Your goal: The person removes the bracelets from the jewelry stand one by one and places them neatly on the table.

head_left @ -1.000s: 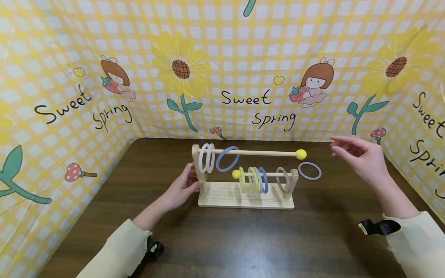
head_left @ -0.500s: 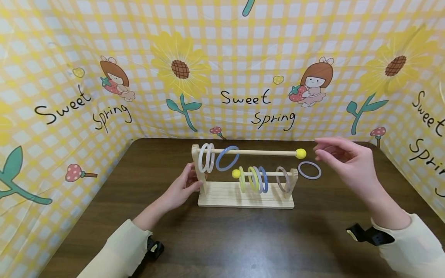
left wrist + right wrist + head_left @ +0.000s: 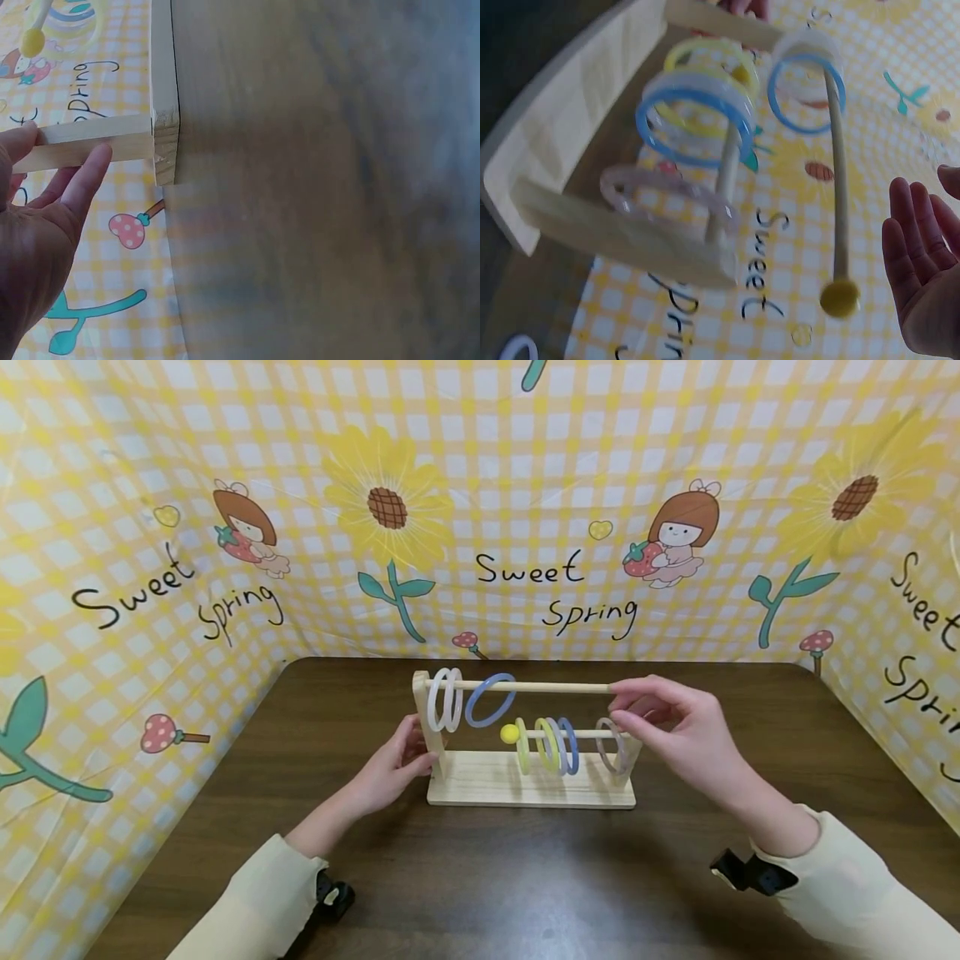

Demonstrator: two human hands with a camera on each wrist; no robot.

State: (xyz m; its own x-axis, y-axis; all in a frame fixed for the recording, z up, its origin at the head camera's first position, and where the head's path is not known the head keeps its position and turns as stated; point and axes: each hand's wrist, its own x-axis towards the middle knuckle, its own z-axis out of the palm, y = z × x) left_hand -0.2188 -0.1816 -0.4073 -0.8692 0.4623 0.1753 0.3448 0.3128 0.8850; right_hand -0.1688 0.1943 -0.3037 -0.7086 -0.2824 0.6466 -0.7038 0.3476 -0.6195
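Observation:
A wooden ring stand [image 3: 472, 787] has two rods at different heights. My left hand [image 3: 390, 768] grips its left post [image 3: 75, 142] between thumb and fingers. White rings and a blue ring [image 3: 469, 708] hang on the upper rod [image 3: 555, 687], near its left end. Yellow-green, pale and blue rings [image 3: 575, 752] and a greyish-purple ring [image 3: 660, 181] hang on the lower rod. My right hand [image 3: 682, 727] hovers at the upper rod's free end, hiding its yellow ball in the head view. The right wrist view shows that yellow ball [image 3: 840, 298] beside my extended, empty fingers.
The stand rests on a dark wooden table [image 3: 525, 877]. Part of a loose pale ring [image 3: 519, 348] lies on the table at the right wrist view's lower left corner. A yellow checked cloth [image 3: 525, 485] rises behind the table and at both sides.
My right hand has moved left and slightly down, from beyond the stand to the upper rod's end. It now covers the loose purple ring in the head view. My left hand stays put.

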